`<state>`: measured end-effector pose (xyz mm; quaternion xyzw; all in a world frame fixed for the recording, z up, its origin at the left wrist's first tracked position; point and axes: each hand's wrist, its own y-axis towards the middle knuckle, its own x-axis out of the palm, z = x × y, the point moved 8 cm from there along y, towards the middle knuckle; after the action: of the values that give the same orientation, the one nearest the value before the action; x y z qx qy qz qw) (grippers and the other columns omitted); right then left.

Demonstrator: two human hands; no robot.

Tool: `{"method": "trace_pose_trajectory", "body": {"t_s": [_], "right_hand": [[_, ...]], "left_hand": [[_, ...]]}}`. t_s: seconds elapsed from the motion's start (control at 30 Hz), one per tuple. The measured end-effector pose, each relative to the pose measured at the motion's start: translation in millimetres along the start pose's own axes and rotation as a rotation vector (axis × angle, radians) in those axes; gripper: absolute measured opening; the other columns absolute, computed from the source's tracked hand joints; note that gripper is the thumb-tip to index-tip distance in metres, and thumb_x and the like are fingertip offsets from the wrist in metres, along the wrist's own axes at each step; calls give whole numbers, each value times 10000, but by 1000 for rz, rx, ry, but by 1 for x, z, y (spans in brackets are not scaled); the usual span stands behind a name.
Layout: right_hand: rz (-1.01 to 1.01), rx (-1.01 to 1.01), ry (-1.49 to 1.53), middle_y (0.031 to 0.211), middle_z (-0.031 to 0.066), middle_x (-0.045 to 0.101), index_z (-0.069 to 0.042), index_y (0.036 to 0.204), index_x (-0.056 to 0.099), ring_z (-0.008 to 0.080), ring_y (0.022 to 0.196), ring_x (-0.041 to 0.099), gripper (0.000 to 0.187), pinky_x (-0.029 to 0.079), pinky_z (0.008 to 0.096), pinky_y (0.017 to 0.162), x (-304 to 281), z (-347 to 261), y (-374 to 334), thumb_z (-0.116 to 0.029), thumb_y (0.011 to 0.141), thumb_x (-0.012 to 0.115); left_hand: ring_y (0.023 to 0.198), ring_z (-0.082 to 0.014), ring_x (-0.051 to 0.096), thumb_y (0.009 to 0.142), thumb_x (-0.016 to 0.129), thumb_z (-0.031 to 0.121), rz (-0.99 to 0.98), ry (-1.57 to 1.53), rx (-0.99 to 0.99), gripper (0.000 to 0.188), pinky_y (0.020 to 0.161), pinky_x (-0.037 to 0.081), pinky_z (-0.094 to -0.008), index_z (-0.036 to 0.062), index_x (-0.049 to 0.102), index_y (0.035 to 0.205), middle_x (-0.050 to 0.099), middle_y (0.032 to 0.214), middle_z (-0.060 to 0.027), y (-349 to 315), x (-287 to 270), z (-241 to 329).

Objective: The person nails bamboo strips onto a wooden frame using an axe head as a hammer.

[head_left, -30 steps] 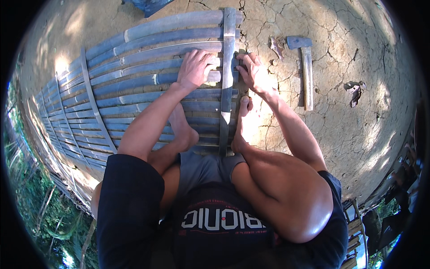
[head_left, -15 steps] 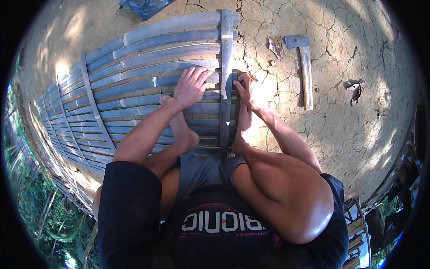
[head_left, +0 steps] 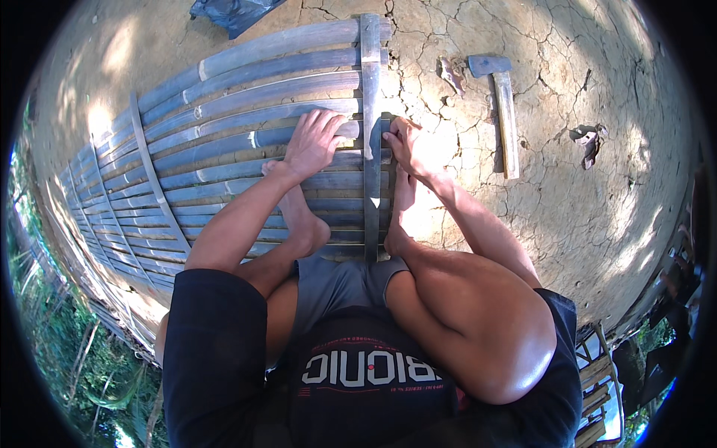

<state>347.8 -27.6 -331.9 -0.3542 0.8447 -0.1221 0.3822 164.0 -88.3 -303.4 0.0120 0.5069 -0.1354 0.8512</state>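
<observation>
A panel of long split-bamboo slats [head_left: 246, 140] lies on the ground, with a bamboo crosspiece [head_left: 371, 82] running across the slats near their right ends. On the left of this crosspiece, my left hand [head_left: 314, 143] is closed over one slat, its fingers bent along the top. My right hand [head_left: 409, 149] is just right of the crosspiece, thumb and fingers pinched at the end of the same slat. Part of that slat is hidden under the crosspiece and my fingers. My bare feet [head_left: 301, 220] flank the crosspiece, one resting on the slats.
A hammer-like tool with a dark metal head and wooden handle [head_left: 506, 123] lies on the cracked earth [head_left: 545, 216] to the right. Dry leaves [head_left: 590, 143] are scattered near it. Dark plastic [head_left: 235, 13] sits at the far left. Thinner crosspieces [head_left: 153, 168] span the panel's left part.
The whole view has shifted slightly, so the panel and tool appear a little farther left. Both hands keep their places on the slat at either side of the crosspiece.
</observation>
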Motion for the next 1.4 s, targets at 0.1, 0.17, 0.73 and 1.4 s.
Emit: {"method": "trace_pose_trajectory", "body": {"t_s": [0.1, 0.17, 0.73, 1.4], "right_hand": [[-18, -4, -17, 885, 170, 677, -70, 973, 600, 363, 826, 677, 211, 535, 464, 734, 6, 1, 4, -271, 957, 661], [-19, -12, -18, 890, 170, 682, -67, 976, 601, 361, 825, 680, 212, 539, 462, 733, 6, 2, 4, -269, 955, 663], [-5, -18, 49, 853, 158, 670, -60, 965, 606, 331, 819, 676, 228, 529, 452, 725, 1, 3, 0, -280, 954, 662], [45, -80, 55, 809, 154, 658, -42, 960, 611, 320, 729, 662, 199, 513, 425, 654, -8, 8, -1, -224, 921, 683]], "left_hand": [[1132, -309, 544, 855, 697, 157, -1, 14, -8, 447, 981, 423, -437, 21, 584, 1266, 598, 1219, -120, -3, -4, -1], [1128, -311, 544, 849, 702, 153, 4, 5, -10, 453, 978, 423, -437, 19, 582, 1265, 598, 1215, -120, -2, -3, 0], [1100, -304, 543, 873, 669, 194, -13, -1, -11, 419, 977, 420, -424, 52, 606, 1262, 600, 1208, -111, 0, -3, 0], [1120, -333, 554, 862, 661, 186, 3, -22, 18, 394, 1002, 426, -446, 26, 626, 1221, 612, 1211, -146, 9, -5, 6]]}}
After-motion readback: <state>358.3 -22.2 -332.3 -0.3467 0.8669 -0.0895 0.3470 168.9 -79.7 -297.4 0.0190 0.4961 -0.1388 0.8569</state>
